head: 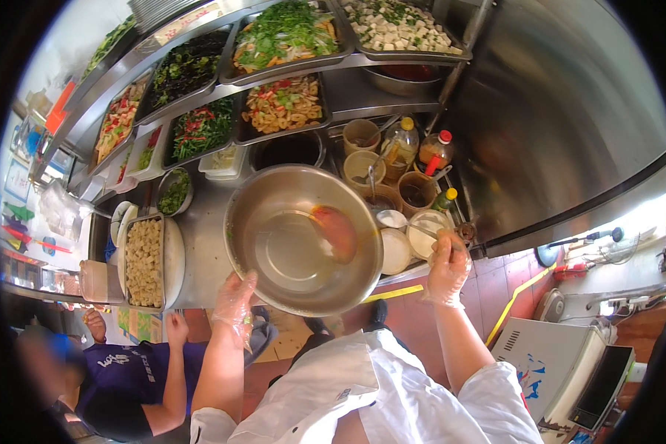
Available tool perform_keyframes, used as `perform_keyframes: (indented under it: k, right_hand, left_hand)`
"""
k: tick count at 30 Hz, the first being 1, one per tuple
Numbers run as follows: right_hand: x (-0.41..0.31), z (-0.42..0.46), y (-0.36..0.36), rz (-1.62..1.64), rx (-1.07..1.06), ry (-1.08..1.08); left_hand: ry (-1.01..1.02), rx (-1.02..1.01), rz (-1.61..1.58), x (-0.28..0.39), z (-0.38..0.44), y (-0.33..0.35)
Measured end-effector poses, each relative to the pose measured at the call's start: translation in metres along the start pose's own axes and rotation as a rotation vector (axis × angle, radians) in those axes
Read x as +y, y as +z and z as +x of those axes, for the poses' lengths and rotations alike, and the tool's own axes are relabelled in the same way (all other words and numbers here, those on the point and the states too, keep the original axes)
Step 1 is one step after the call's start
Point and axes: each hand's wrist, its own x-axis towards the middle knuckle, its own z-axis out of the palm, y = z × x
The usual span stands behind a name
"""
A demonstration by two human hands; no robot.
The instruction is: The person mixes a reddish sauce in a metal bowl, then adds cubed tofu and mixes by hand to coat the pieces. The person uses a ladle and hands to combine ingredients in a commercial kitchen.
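My left hand [236,302], in a clear plastic glove, grips the near-left rim of a large stainless steel mixing bowl [272,238]. A pool of reddish-orange oil or sauce [336,233] lies inside it, right of the middle. My right hand [448,269], gloved too, holds a metal spoon [422,228] by its handle. White powder or granules heap the spoon's head, which is just past the bowl's right rim, above the seasoning tubs. Beneath the spoon are a tub of white seasoning [426,236] and a pale round tub [395,252].
Brown sauce jars [416,191] with spoons and capped bottles [400,147] crowd the right back. Above, shelves carry trays of cubed tofu [399,30] and vegetables [286,33]. A tray of beige cubes [144,261] stands at left. A co-worker [139,377] is at lower left.
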Motion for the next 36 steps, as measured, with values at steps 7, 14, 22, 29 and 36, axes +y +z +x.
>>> perform_keyframes:
  k: [7,14,22,29,36]
  right_hand:
    - [0.062,-0.009,-0.038,-0.597,-0.372,-0.506]
    - [0.072,0.029,-0.061,-0.625,0.067,-0.400]
    - [0.143,0.076,-0.102,-0.699,0.050,-0.310]
    - [0.218,0.056,-0.092,-0.539,0.204,0.281]
    - [0.190,0.054,-0.080,0.152,0.434,0.517]
  left_hand:
    - [0.021,0.027,0.026,0.001,0.001,0.001]
    - [0.042,0.041,0.058,-0.001,0.005,-0.009]
    - [0.047,0.074,0.021,-0.007,0.012,-0.013]
    - [0.051,0.072,0.055,-0.010,0.015,-0.015]
    - [0.062,0.045,0.044,-0.010,0.008,-0.011]
